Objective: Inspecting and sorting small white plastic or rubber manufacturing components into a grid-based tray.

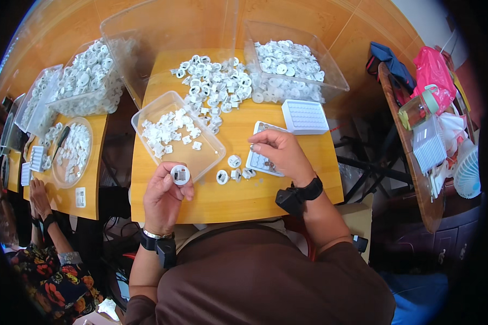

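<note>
My left hand (161,201) is closed around the edge of a round white plastic housing (180,174), holding it up with its square recess showing. Over a shallow white tray (261,127) with round pockets, my right hand (282,154) pinches at the thumb and forefinger. A tiny object seems to be at those fingertips, too small to name. Some tray pockets hold small round dark pieces. Between my hands, several loose housings (222,176) lie on the yellow table (217,203). Left of them, a clear plastic bin (214,157) contains small white square parts (171,130).
A heap of white housings (217,81) covers the table's far side. Behind it stands a full clear tub (309,81); a white block tray (305,117) sits nearer. A co-worker's hands (39,197) rest at the left table. A small fan (467,170) is on the right-hand table.
</note>
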`<action>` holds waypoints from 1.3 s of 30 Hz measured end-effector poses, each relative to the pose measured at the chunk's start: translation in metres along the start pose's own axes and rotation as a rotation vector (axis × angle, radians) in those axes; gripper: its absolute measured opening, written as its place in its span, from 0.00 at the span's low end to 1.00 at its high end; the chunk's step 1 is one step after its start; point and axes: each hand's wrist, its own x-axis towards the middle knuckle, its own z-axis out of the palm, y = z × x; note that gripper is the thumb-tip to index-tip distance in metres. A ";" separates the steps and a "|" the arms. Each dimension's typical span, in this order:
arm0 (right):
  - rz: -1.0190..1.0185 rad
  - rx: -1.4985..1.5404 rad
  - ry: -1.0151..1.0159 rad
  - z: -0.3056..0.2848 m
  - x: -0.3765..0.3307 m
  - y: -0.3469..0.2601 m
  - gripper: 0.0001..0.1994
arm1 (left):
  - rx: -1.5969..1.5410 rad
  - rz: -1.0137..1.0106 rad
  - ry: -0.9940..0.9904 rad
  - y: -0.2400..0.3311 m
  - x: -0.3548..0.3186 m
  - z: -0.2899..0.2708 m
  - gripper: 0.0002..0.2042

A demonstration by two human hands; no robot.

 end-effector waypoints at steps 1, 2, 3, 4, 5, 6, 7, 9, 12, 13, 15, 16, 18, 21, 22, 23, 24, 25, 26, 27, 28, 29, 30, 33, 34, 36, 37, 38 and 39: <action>-0.028 0.016 -0.032 0.004 0.001 0.002 0.08 | -0.010 -0.015 -0.033 -0.001 0.000 -0.001 0.16; -0.030 0.018 -0.035 0.009 0.000 0.001 0.08 | -0.019 -0.029 -0.064 -0.001 -0.001 -0.001 0.16; -0.021 0.031 -0.048 0.015 -0.001 -0.002 0.08 | -0.016 -0.026 -0.059 -0.001 -0.001 0.000 0.16; -0.012 0.043 -0.061 0.022 -0.001 -0.004 0.08 | -0.020 -0.036 -0.030 -0.002 -0.002 0.002 0.16; 0.003 0.076 -0.077 0.029 0.000 -0.005 0.08 | -0.025 -0.045 -0.001 -0.003 -0.002 0.004 0.16; -0.002 0.080 -0.082 0.037 0.000 -0.010 0.08 | -0.021 -0.040 0.002 -0.003 -0.001 0.007 0.16; 0.015 0.103 -0.102 0.046 0.002 -0.015 0.09 | -0.041 -0.044 -0.037 -0.002 0.001 0.010 0.17; 0.040 0.188 -0.188 0.061 0.002 -0.021 0.10 | -0.073 -0.051 -0.066 -0.002 0.003 0.016 0.17; 0.023 0.301 -0.283 0.079 0.000 -0.022 0.10 | -0.114 -0.051 -0.190 -0.004 0.006 0.010 0.17; 0.025 0.264 -0.282 0.081 -0.002 -0.027 0.10 | -0.125 -0.049 -0.199 -0.003 0.005 0.009 0.17; -0.001 0.251 -0.266 0.084 -0.002 -0.027 0.09 | -0.131 -0.041 -0.206 -0.004 0.005 0.006 0.17; -0.027 0.237 -0.244 0.085 -0.002 -0.026 0.09 | -0.138 -0.037 -0.218 -0.004 0.003 0.006 0.18; -0.014 0.235 -0.266 0.085 -0.002 -0.025 0.09 | -0.153 -0.037 -0.212 -0.004 0.002 0.007 0.18; 0.010 0.270 -0.281 0.087 -0.003 -0.022 0.08 | -0.184 -0.046 -0.216 -0.004 0.002 0.005 0.18; 0.021 0.307 -0.274 0.087 -0.003 -0.021 0.07 | -0.198 -0.055 -0.225 -0.005 0.002 0.005 0.17; 0.021 0.307 -0.279 0.087 -0.003 -0.020 0.07 | -0.198 -0.051 -0.222 -0.005 0.002 0.006 0.17; 0.021 0.341 -0.285 0.087 -0.002 -0.020 0.06 | -0.200 -0.055 -0.194 -0.006 0.002 0.007 0.17; 0.022 0.374 -0.291 0.087 -0.002 -0.019 0.05 | -0.202 -0.058 -0.165 -0.006 0.002 0.008 0.17; 0.022 0.375 -0.293 0.087 -0.001 -0.018 0.05 | -0.201 -0.057 -0.164 -0.006 0.003 0.008 0.17; 0.024 0.378 -0.288 0.087 -0.001 -0.017 0.05 | -0.200 -0.067 -0.166 -0.006 0.003 0.009 0.17; 0.027 0.382 -0.283 0.087 -0.001 -0.017 0.05 | -0.199 -0.077 -0.168 -0.005 0.003 0.009 0.17; 0.027 0.383 -0.285 0.087 -0.001 -0.017 0.05 | -0.199 -0.076 -0.167 -0.005 0.003 0.009 0.17; 0.006 0.372 -0.271 0.087 -0.002 -0.017 0.04 | -0.207 -0.075 -0.173 -0.006 0.003 0.010 0.17; -0.029 0.322 -0.213 0.089 -0.006 -0.019 0.04 | -0.216 -0.076 -0.202 -0.007 0.002 0.007 0.17; -0.042 0.283 -0.167 0.090 -0.007 -0.020 0.05 | -0.217 -0.080 -0.225 -0.007 0.003 0.006 0.17; -0.067 0.213 -0.139 0.090 -0.008 -0.023 0.05 | -0.215 -0.077 -0.200 -0.008 0.003 0.009 0.17; -0.089 0.143 -0.109 0.090 -0.009 -0.024 0.05 | -0.214 -0.075 -0.174 -0.009 0.003 0.010 0.17; -0.089 0.144 -0.109 0.089 -0.009 -0.025 0.05 | -0.213 -0.075 -0.174 -0.008 0.004 0.010 0.17; -0.124 0.160 -0.081 0.088 -0.010 -0.025 0.04 | -0.182 -0.071 -0.172 -0.008 0.004 0.010 0.17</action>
